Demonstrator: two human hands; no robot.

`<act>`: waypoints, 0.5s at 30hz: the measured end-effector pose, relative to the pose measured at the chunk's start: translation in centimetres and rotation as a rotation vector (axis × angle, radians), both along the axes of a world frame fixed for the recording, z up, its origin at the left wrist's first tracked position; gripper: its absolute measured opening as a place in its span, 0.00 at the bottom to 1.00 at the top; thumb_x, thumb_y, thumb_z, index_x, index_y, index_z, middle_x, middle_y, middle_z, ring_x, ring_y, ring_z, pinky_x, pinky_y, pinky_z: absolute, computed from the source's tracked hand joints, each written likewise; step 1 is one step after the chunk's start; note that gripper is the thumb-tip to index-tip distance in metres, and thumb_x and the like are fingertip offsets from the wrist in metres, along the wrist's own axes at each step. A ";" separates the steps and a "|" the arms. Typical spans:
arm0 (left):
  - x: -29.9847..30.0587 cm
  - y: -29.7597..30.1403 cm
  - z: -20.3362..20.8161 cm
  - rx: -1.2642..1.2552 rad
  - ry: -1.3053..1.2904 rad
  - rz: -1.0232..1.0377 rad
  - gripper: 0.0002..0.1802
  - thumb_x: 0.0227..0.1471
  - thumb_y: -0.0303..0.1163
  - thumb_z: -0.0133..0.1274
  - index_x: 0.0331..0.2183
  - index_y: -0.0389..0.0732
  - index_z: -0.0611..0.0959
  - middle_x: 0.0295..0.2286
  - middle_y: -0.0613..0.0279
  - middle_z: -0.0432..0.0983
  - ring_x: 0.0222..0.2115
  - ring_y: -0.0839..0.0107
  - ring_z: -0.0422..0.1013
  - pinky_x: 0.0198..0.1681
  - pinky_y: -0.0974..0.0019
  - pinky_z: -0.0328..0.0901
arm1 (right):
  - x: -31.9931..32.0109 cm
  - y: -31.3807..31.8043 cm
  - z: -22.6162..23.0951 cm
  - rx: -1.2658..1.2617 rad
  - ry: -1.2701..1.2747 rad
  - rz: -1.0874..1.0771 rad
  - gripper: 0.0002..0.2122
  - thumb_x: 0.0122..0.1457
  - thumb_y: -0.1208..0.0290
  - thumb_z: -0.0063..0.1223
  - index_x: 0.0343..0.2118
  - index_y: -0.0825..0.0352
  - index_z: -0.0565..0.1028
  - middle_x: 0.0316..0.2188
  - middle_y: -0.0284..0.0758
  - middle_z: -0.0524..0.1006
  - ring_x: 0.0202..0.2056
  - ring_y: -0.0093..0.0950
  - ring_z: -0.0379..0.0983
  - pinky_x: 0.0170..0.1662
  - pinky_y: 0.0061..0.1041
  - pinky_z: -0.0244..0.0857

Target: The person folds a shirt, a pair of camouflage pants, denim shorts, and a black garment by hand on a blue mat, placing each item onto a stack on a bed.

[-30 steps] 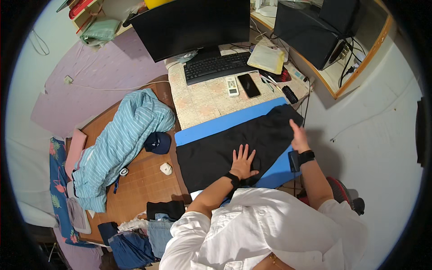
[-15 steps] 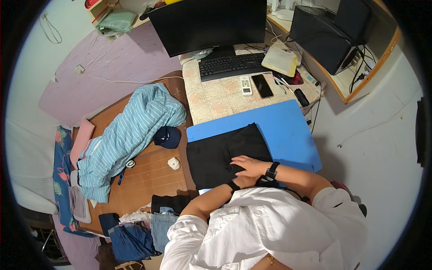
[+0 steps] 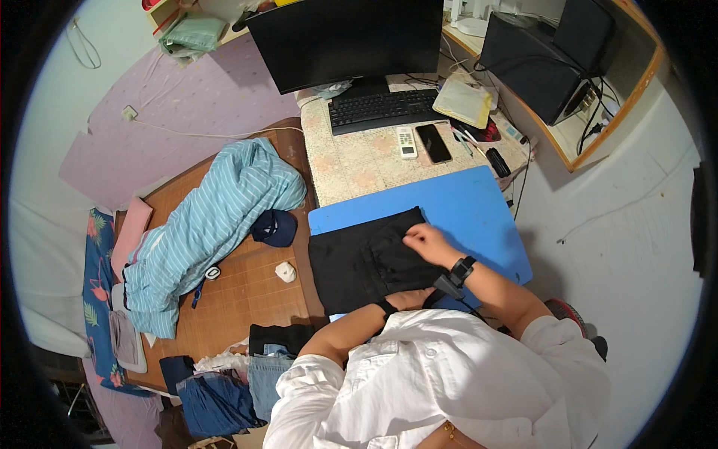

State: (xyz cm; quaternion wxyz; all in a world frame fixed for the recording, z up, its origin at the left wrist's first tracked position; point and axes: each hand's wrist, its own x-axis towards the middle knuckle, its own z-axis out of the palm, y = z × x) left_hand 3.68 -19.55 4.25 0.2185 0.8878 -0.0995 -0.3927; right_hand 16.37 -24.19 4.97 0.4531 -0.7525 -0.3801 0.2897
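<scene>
A folded black garment point(image 3: 344, 262) lies on a blue board point(image 3: 490, 217) in front of me. Raised crosswise folds show in its middle. My left hand point(image 3: 408, 301) rests flat along the garment's near edge, its fingers stretched out to the right. Over the garment's right side is my right hand point(image 3: 428, 244), its fingers curled inward with the tips at the cloth. Whether fabric is caught between them cannot be made out. A black band with a small device point(image 3: 462, 269) is on my right wrist. Another dark device point(image 3: 449, 287) with a cable sits beside my left fingertips.
Beyond the board are a remote control point(image 3: 406, 142), a phone point(image 3: 434, 144), a keyboard point(image 3: 381, 108) and a monitor point(image 3: 344, 41). To the left, a bed point(image 3: 239, 299) holds a striped blue quilt point(image 3: 217, 209), a dark cap point(image 3: 275, 228) and folded jeans point(image 3: 217, 400).
My right hand has lifted from flat on the garment and moved right and away from me, its fingers now curled. The middle folds are uncovered. My left hand stays at the near edge.
</scene>
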 end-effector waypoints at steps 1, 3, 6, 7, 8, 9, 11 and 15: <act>-0.1 0.0 0.5 -0.038 -0.011 0.003 0.26 0.54 0.35 0.32 0.55 0.41 0.57 0.48 0.44 0.62 0.47 0.58 0.64 0.51 0.59 0.57 | 1.8 -0.5 -1.8 -0.062 -0.096 -0.134 0.20 0.51 0.59 0.53 0.39 0.72 0.70 0.36 0.44 0.70 0.39 0.38 0.68 0.44 0.31 0.62; -0.8 0.3 -0.6 -0.074 -0.016 0.025 0.26 0.54 0.32 0.33 0.55 0.38 0.57 0.47 0.44 0.63 0.46 0.58 0.65 0.50 0.61 0.59 | 2.7 -1.0 -2.4 -0.339 -0.322 -0.161 0.27 0.48 0.56 0.55 0.45 0.73 0.65 0.41 0.49 0.68 0.43 0.43 0.66 0.47 0.34 0.60; -1.1 0.3 -4.6 -0.052 -0.125 -0.044 0.25 0.54 0.32 0.32 0.54 0.37 0.59 0.47 0.44 0.63 0.44 0.58 0.67 0.49 0.64 0.60 | 2.4 -1.7 -5.9 -0.434 -0.134 -0.141 0.28 0.43 0.56 0.59 0.43 0.72 0.68 0.42 0.51 0.70 0.45 0.43 0.65 0.47 0.33 0.60; -1.0 0.3 -5.0 -0.063 -0.126 -0.076 0.26 0.55 0.34 0.33 0.55 0.40 0.57 0.47 0.44 0.63 0.45 0.59 0.66 0.50 0.63 0.58 | 2.2 -1.9 -6.5 -0.390 -0.142 -0.162 0.24 0.44 0.60 0.60 0.41 0.73 0.70 0.39 0.48 0.72 0.41 0.41 0.69 0.45 0.31 0.61; -1.3 0.4 -5.5 -0.074 -0.125 -0.104 0.27 0.55 0.36 0.34 0.56 0.42 0.56 0.47 0.44 0.64 0.46 0.59 0.65 0.51 0.62 0.57 | 2.2 -2.0 -6.6 -0.364 0.020 -0.178 0.23 0.44 0.62 0.60 0.39 0.74 0.70 0.37 0.46 0.73 0.39 0.38 0.69 0.44 0.30 0.62; -1.8 0.5 -7.1 -0.071 -0.122 -0.098 0.27 0.55 0.36 0.34 0.56 0.42 0.56 0.47 0.44 0.64 0.46 0.59 0.65 0.51 0.62 0.57 | 2.2 -2.0 -6.7 -0.338 0.183 -0.191 0.21 0.44 0.64 0.60 0.38 0.74 0.71 0.35 0.44 0.74 0.37 0.36 0.70 0.42 0.29 0.62; -2.9 1.1 -10.0 -0.046 -0.592 -0.294 0.27 0.55 0.36 0.36 0.56 0.41 0.57 0.46 0.45 0.65 0.48 0.59 0.63 0.52 0.64 0.55 | 2.1 -2.0 -5.3 -0.304 0.197 -0.250 0.19 0.44 0.68 0.60 0.38 0.75 0.71 0.33 0.42 0.75 0.35 0.32 0.70 0.41 0.27 0.62; -3.4 2.5 -7.5 -0.628 -0.535 -0.026 0.26 0.54 0.40 0.39 0.52 0.38 0.62 0.46 0.47 0.65 0.47 0.59 0.63 0.52 0.65 0.55 | 6.4 -5.0 -6.8 -0.312 0.011 -0.357 0.19 0.46 0.68 0.57 0.37 0.77 0.70 0.35 0.49 0.74 0.38 0.42 0.70 0.42 0.33 0.62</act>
